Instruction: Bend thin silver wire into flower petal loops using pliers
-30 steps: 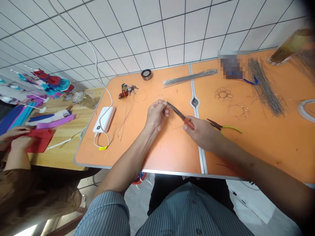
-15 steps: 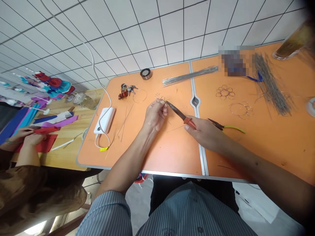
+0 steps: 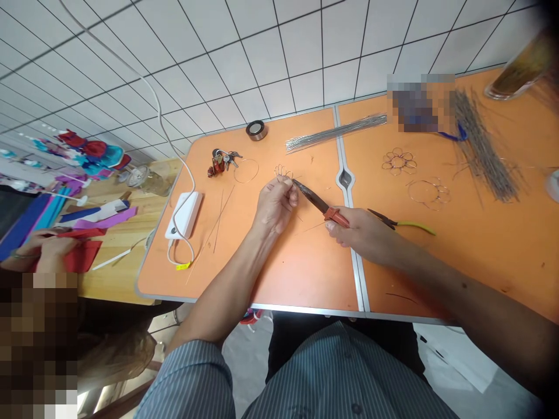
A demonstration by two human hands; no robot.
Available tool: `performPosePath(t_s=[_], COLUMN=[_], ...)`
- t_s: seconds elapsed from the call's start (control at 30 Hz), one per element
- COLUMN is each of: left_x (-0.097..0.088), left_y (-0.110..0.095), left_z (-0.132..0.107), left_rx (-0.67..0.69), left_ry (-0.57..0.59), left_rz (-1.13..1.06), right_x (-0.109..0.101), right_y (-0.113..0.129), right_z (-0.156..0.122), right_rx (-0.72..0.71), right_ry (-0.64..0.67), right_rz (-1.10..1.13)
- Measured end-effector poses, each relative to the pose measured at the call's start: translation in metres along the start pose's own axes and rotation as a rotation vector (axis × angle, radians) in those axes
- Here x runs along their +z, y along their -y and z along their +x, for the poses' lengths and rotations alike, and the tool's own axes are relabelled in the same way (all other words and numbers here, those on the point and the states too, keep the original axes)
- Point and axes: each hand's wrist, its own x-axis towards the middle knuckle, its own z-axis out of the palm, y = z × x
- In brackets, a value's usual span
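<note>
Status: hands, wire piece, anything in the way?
Left hand pinching looped thin metal wire piece. Right hand gripping red-handled dark metal pliers, nose close by left hand. Nearby: yellow-handled dark pliers just beyond right wrist.

Head-worn view, facing forward, angled down; near orange table (image 3: pixel 317 273)

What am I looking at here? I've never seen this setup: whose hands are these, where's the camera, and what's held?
There is no machine: these are a person's bare hands, filmed by one camera worn on the head, looking forward and down. The left hand pinches looped wire; the right hand grips red-handled pliers, their tips at the left fingertips. On the orange table lie keys, a tape roll, a white box with a cord, a wire bundle and yellow-handled pliers. At far left, another person's hands are at red material.
</note>
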Motion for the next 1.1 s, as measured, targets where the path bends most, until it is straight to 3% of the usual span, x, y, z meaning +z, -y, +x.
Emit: performPosePath(t_s=[0.2,0.5,0.77,0.83,0.93,1.1], left_x=[-0.001,-0.003,-0.004,-0.004,-0.004,-0.002], left_y=[-0.001,-0.001,-0.003,-0.003,-0.002,-0.001], left_z=[-0.001,-0.001,0.000,0.000,0.000,-0.002], left_rx=[0.019,0.033,0.047,0.039,0.033,-0.003], left_ry=[0.023,0.049,0.061,0.060,0.062,0.039], left_rz=[0.058,0.084,0.117,0.122,0.113,0.129], right_x=[-0.003,-0.001,-0.002,-0.004,-0.001,0.017], right_y=[0.006,-0.005,0.003,0.002,0.000,-0.006], right_z=[-0.001,0.007,0.005,0.003,-0.001,-0.007], right_rx=[0.102,0.213,0.215,0.161,0.049,-0.102], right_ry=[0.076,0.163,0.169,0.134,0.010,-0.393], right_rz=[0.163,0.449,0.464,0.349,-0.005,-0.701])
